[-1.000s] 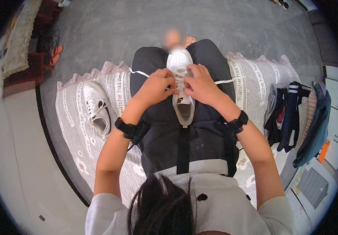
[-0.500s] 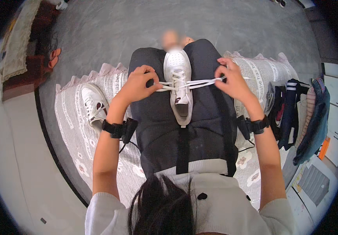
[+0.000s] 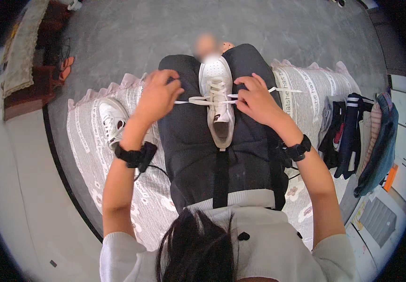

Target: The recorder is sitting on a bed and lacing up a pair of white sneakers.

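Note:
A white sneaker (image 3: 215,75) lies lengthwise on my lap, its toe pointing away from me and its heel toward me. White shoelaces (image 3: 198,100) stretch out to both sides, with a loose loop on the left of the tongue. Over the left lace end is my left hand (image 3: 159,94), its fingers bent and apart; no firm hold shows. Close to the shoe's right side, my right hand (image 3: 259,99) has its lower fingers closed on the lace. A lace tail (image 3: 285,90) trails out beyond that hand to the right.
A second white sneaker (image 3: 111,120) rests at my left on the patterned, frilled cover (image 3: 87,141) I sit on. Folded clothes (image 3: 349,134) are stacked at the right, beside white drawers (image 3: 403,141). Orange slippers (image 3: 66,68) lie on the grey floor.
The lace pulled taut on both sides has slackened into a small loop at left. My right hand has moved in toward the shoe; my left has shifted slightly left and its fingers have spread.

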A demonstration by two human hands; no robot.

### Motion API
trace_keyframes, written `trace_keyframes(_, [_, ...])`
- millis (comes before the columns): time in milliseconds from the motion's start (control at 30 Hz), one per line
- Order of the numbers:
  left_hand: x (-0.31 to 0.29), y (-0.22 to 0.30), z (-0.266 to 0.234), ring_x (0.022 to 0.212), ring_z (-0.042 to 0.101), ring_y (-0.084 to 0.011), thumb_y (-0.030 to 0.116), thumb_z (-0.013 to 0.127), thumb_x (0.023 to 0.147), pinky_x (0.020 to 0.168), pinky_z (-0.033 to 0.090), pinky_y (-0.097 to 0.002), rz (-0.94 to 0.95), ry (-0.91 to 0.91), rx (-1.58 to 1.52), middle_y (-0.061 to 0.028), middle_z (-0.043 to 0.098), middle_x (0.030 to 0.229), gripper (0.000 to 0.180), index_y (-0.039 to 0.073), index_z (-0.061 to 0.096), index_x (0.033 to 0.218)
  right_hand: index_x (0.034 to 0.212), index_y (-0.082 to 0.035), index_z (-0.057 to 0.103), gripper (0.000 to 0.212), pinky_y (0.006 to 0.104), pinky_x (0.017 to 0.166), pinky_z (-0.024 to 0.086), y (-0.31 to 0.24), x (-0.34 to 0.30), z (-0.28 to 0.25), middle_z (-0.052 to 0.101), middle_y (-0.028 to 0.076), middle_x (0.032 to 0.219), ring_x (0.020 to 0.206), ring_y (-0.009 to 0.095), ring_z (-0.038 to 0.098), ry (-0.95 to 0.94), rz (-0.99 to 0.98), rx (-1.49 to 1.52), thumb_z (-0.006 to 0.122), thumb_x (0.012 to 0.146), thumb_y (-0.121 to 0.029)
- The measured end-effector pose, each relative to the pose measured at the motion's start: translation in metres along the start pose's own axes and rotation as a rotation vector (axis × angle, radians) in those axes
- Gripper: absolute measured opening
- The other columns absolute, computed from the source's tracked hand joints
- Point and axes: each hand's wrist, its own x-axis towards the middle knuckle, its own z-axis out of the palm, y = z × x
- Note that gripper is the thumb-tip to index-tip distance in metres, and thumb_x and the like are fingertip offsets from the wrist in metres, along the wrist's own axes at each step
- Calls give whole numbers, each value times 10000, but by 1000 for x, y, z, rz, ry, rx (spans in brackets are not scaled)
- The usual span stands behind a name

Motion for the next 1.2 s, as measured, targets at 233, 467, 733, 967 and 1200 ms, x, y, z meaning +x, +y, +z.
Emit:
trace_keyframes(233, [8, 30, 32, 975, 495, -274, 210, 624, 737, 874, 365, -411, 23, -27, -171, -74, 542, 987, 161, 78, 596, 825, 636, -31, 489, 157, 478, 1003, 257, -5, 1, 1, 491, 127, 1035, 998, 268, 478, 2, 35, 35, 591, 722, -115])
trace_keyframes(467, [6, 31, 42, 1043, 473, -268, 214, 636, 726, 971, 295, -467, 31, -41, -159, -88, 528, 1056, 191, 73, 590, 847, 640, -18, 522, 126, 485, 984, 285, -3, -6, -23, 498, 129, 1004, 979, 272, 484, -18, 36, 34, 582, 699, -111])
trace_keyframes(733, [7, 26, 39, 1051, 465, -282, 174, 625, 732, 996, 262, -488, 76, -129, -168, -92, 525, 1052, 149, 88, 584, 846, 671, -24, 498, 120, 453, 985, 284, 1, -8, -27, 508, 104, 1040, 946, 284, 493, -20, 29, 7, 595, 708, -85])
trace_keyframes(967, [-43, -40, 7, 952, 500, -278, 159, 627, 723, 828, 357, -422, -167, 99, -233, -72, 545, 989, 100, 98, 612, 801, 663, -25, 519, 112, 386, 857, 366, 59, -61, -66, 530, 132, 1051, 982, 307, 497, 181, 261, -64, 608, 664, -93])
trace_keyframes(1200, [-28, -8, 7, 976, 482, -281, 181, 641, 719, 894, 318, -464, -304, 120, -86, -71, 537, 1010, 195, 123, 600, 900, 822, -59, 591, 178, 392, 853, 380, 70, -72, -63, 520, 155, 1049, 971, 326, 502, 263, 475, -151, 632, 676, -153])
